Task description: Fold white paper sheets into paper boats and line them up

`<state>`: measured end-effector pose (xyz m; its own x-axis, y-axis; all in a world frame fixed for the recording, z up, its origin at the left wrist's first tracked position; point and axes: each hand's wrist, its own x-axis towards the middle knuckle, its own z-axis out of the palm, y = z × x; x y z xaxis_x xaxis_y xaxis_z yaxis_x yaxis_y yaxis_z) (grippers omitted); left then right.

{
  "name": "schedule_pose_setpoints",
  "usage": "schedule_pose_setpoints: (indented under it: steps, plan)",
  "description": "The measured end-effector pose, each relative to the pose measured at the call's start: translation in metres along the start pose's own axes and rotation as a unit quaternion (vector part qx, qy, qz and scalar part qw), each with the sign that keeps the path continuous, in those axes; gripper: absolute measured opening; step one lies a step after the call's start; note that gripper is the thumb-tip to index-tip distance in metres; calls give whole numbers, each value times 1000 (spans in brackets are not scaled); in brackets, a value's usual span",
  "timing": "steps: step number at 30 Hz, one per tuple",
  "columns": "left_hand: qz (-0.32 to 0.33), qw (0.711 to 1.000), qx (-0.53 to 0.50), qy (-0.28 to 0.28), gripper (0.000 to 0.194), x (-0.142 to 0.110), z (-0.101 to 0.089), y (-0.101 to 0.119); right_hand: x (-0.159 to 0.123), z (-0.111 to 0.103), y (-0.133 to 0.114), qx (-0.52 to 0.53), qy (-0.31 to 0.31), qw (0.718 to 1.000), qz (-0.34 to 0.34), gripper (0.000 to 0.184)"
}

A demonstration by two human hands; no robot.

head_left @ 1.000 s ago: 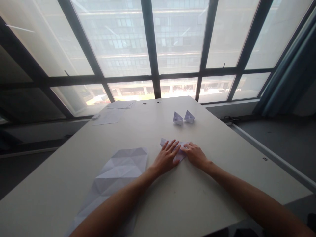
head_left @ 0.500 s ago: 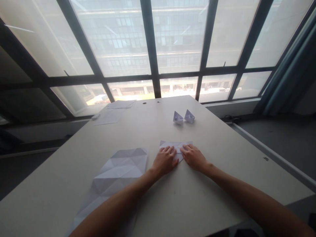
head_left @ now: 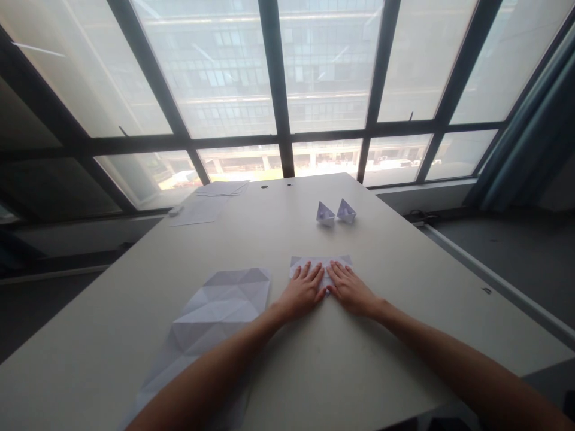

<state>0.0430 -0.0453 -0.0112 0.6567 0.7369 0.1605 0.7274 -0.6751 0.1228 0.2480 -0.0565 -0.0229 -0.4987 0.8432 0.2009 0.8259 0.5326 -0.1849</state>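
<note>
A folded sheet of white paper [head_left: 321, 261] lies flat on the white table, mostly covered by my two hands. My left hand [head_left: 304, 290] rests on its left half with the fingers stretched out and pointing away from me. On the right half lies my right hand [head_left: 349, 287], also flat, its fingers extended. The fingertips of both hands come close together near the paper's middle. Under my left forearm spreads a larger creased sheet of paper [head_left: 224, 302], marked with a pattern of triangular folds.
Two small folded paper shapes with pointed tops, a left one [head_left: 325, 214] and a right one [head_left: 345, 211], stand beyond my hands. Flat white sheets [head_left: 202, 209] lie at the table's far left, beside a small white object [head_left: 175, 211]. Windows [head_left: 327, 66] rise behind the table [head_left: 381, 359].
My fingers have straightened and spread flat over the folded paper, and my hands have come closer together. The lower flap that showed between them is now mostly covered.
</note>
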Motion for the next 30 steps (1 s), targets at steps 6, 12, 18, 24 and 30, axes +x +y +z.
schedule_pose_setpoints:
  steps: [6,12,18,24,30]
  plan:
    - [-12,1000,-16,-12,65,1,-1,-5,1,-3,4,20,-18,1000,-6,61]
    - [-24,999,-18,-20,68,2,-2,-5,5,-6,3,19,-44,999,16,66]
    - [-33,999,-10,-22,69,2,-2,-5,6,-9,1,24,-60,998,27,69]
    - [-36,999,-10,-28,69,2,-4,-4,6,-8,1,24,-60,997,38,69]
    - [-33,999,-6,-34,69,2,-5,-4,8,-6,2,25,-61,996,54,73]
